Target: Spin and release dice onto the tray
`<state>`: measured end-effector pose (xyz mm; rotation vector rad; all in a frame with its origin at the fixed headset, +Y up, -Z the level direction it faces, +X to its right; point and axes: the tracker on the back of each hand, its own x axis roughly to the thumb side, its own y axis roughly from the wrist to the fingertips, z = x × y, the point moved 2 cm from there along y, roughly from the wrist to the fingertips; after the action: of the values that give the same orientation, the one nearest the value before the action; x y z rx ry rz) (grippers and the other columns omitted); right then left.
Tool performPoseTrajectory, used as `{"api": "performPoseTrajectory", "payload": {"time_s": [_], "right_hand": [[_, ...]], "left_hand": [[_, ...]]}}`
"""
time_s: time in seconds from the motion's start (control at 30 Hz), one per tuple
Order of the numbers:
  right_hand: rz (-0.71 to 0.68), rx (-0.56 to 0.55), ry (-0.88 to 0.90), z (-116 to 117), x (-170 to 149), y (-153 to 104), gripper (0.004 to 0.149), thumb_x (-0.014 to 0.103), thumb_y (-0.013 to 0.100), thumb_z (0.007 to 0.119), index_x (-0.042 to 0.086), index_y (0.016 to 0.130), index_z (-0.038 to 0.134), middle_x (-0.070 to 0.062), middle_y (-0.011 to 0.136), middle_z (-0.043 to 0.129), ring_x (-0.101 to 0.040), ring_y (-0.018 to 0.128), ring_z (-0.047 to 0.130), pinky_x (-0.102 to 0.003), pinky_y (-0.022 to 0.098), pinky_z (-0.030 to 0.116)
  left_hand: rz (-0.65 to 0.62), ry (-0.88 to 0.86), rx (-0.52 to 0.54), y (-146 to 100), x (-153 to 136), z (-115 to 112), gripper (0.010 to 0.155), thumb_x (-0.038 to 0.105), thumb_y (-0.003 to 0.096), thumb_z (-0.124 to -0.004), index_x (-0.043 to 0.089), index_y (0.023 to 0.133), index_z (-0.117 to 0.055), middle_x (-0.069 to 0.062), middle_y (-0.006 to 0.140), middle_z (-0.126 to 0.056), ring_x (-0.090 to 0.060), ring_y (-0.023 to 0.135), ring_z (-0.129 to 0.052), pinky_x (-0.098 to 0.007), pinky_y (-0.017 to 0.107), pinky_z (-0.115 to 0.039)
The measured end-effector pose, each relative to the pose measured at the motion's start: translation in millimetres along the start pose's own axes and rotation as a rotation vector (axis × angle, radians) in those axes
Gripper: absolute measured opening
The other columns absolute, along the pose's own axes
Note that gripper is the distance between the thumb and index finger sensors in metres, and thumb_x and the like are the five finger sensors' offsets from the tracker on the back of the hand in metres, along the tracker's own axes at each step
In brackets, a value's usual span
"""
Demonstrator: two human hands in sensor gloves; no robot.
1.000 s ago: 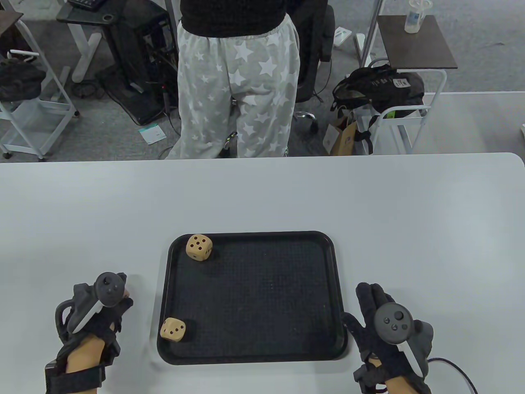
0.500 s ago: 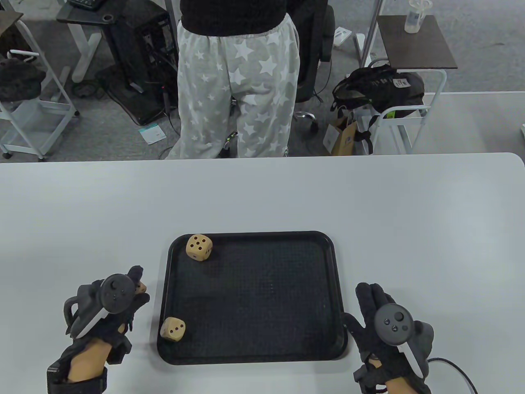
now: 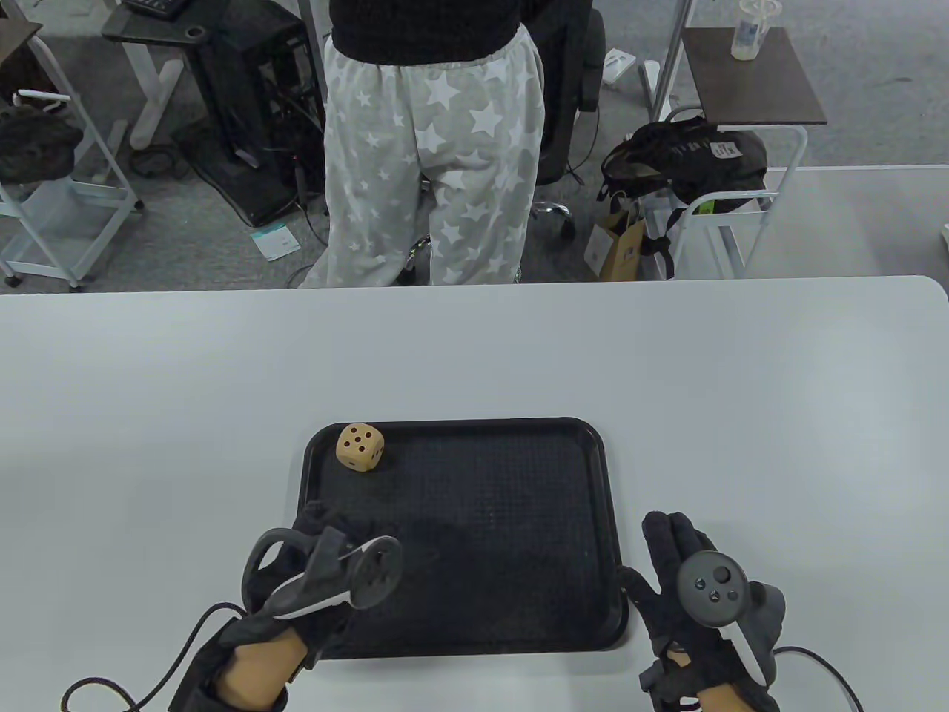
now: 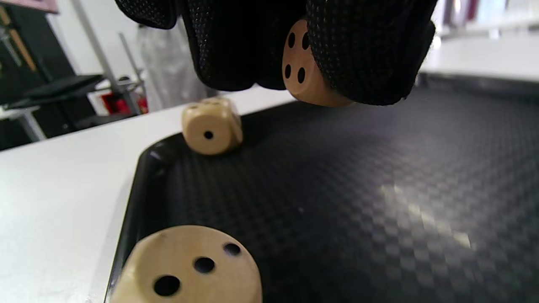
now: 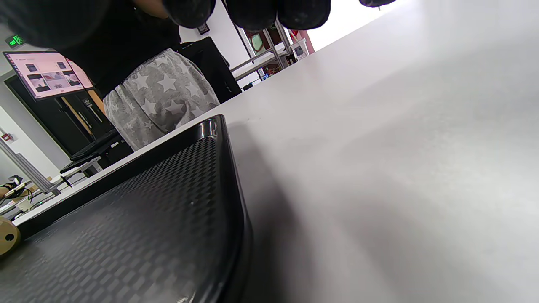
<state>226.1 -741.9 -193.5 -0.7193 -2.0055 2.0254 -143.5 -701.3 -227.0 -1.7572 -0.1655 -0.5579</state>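
Note:
A black tray point(image 3: 511, 519) lies at the table's near middle. One wooden die point(image 3: 360, 446) sits in its far left corner, five up. My left hand point(image 3: 330, 525) hovers over the tray's near left part and pinches a second die point(image 4: 300, 71) between gloved fingertips, just above the tray floor. A third die point(image 4: 189, 265), three up, lies on the tray below that hand; in the table view the hand hides it. My right hand point(image 3: 667, 552) lies flat on the table beside the tray's right rim point(image 5: 229, 168), fingers straight, holding nothing.
A person in star-patterned trousers point(image 3: 430, 163) stands just beyond the table's far edge. Cables trail from both wrists at the near edge point(image 3: 141, 671). The white table point(image 3: 667, 356) stretches wide around the tray. Carts and a backpack point(image 3: 682, 159) stand on the floor behind.
My left hand moved right from the table beside the tray to above the tray's near left part, carrying a die, and now covers the near die. The right hand stayed put.

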Motion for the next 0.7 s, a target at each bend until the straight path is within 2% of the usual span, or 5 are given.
{"api": "performPoseTrajectory", "payload": {"time_s": [0.43,0.5,0.57,0.63,0.7], "right_hand": [[-0.006,0.011,0.0,1,0,0,0.08,0.063,0.034,0.067,0.037,0.105,0.043,-0.001,0.115,0.039,-0.032,0.107,0.046,-0.061,0.078,0.041],[-0.006,0.012,-0.002,1,0,0,0.079,0.062,0.035,0.067,0.037,0.105,0.044,-0.001,0.115,0.04,-0.032,0.107,0.047,-0.061,0.078,0.041],[-0.005,0.013,-0.001,1,0,0,0.079,0.063,0.034,0.066,0.037,0.105,0.044,-0.001,0.115,0.04,-0.032,0.107,0.048,-0.061,0.078,0.042],[-0.005,0.012,0.0,1,0,0,0.08,0.064,0.033,0.065,0.037,0.105,0.044,-0.001,0.115,0.041,-0.032,0.107,0.048,-0.061,0.078,0.042],[-0.005,0.01,0.003,1,0,0,0.08,0.064,0.033,0.065,0.037,0.105,0.044,-0.001,0.115,0.041,-0.032,0.107,0.048,-0.061,0.078,0.042]], "left_hand": [[-0.058,0.332,-0.208,32,72,-40,0.063,0.03,0.0401,-0.092,0.034,0.098,-0.068,-0.002,0.103,-0.076,-0.033,0.089,-0.086,-0.057,0.074,-0.061],[-0.006,0.332,-0.199,34,66,-37,0.067,0.045,0.0371,-0.086,0.025,0.099,-0.07,-0.007,0.092,-0.089,-0.034,0.073,-0.097,-0.054,0.066,-0.07],[0.12,0.271,-0.114,35,48,-23,0.075,0.064,0.032,-0.062,0.016,0.077,-0.097,-0.007,0.046,-0.111,-0.034,0.033,-0.106,-0.053,0.047,-0.08],[0.146,0.261,0.019,30,34,-6,0.069,0.064,0.0327,-0.063,0.017,0.061,-0.105,-0.008,0.036,-0.111,-0.035,0.025,-0.103,-0.054,0.043,-0.08],[0.188,0.244,0.046,20,17,10,0.068,0.065,0.0339,-0.063,0.019,0.06,-0.105,-0.005,0.035,-0.11,-0.033,0.025,-0.103,-0.053,0.043,-0.081]]}}
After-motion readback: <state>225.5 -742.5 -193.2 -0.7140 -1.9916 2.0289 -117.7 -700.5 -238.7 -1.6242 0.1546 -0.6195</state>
